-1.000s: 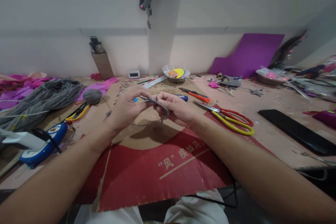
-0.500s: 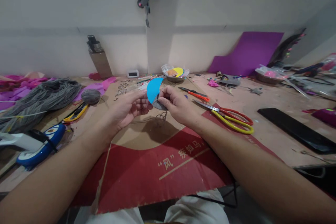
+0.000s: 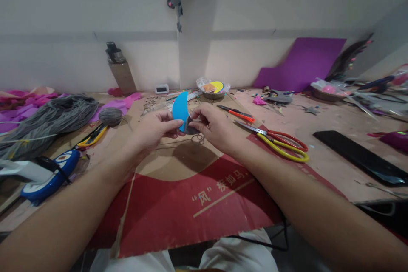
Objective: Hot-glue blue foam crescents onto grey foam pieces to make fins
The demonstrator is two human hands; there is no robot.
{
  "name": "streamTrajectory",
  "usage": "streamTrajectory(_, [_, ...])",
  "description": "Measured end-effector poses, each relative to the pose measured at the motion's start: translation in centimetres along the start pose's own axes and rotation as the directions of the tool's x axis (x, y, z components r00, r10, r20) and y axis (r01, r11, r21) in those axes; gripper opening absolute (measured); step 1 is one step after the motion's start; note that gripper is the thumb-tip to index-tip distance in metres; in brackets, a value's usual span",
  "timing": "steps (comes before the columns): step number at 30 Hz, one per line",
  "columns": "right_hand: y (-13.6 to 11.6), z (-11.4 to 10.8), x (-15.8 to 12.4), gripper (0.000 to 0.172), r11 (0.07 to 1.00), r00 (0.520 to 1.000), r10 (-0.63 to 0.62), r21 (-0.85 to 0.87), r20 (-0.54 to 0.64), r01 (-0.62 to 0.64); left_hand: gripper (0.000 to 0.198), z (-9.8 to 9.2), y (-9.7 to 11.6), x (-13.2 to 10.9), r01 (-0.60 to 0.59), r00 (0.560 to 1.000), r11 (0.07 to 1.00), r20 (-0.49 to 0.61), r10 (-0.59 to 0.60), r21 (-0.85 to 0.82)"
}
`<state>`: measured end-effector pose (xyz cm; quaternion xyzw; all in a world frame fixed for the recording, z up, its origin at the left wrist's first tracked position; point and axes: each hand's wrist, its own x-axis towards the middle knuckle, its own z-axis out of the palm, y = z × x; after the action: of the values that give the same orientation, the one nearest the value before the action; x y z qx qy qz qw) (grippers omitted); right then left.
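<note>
A curved blue piece (image 3: 181, 108), partly wrapped in grey yarn (image 3: 190, 129) at its lower right, is held up between both hands. My left hand (image 3: 165, 124) pinches its lower left edge between thumb and fingers. On the other side, my right hand (image 3: 207, 121) has thumb and fingers closed at the grey-wrapped part. A loose curl of grey yarn (image 3: 198, 138) hangs below the piece. Under the hands lies a red and brown cardboard sheet (image 3: 165, 208).
Right of the hands lie scissors with red and yellow handles (image 3: 283, 146) and an orange-handled cutter (image 3: 242, 115). A black slab (image 3: 360, 157) is farther right. At left are a yarn ball (image 3: 110, 116), a grey yarn hank (image 3: 60, 114) and a yellow cutter (image 3: 92, 136). A bowl (image 3: 214, 94) stands behind.
My left hand has closed its thumb onto the blue piece, where its fingers were looser before. The piece has turned and shifted slightly left, showing a narrower blue face.
</note>
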<state>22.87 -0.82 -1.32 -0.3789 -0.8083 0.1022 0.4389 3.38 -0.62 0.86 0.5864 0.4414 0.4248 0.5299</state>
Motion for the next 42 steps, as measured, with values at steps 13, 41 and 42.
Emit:
streamTrajectory(13, [-1.3, 0.2, -0.7, 0.018, 0.991, 1.0, 0.0, -0.13, 0.002, 0.0, 0.019, -1.3, -1.6, 1.5, -0.215, 0.916, 0.968, -0.316, 0.246, 0.129])
streamTrajectory(41, [0.4, -6.2, 0.5, 0.025, 0.961, 0.561, 0.145, 0.02, 0.815, -0.277, 0.024, -9.4, 2.6, 2.7, -0.407, 0.669, 0.888, -0.731, 0.133, -0.212])
streamTrajectory(42, [1.1, -6.0, 0.6, 0.026, 0.96, 0.629, 0.238, -0.083, 0.74, -0.266, 0.026, -8.5, 2.3, 2.6, -0.398, 0.686, 0.895, -0.714, 0.143, -0.203])
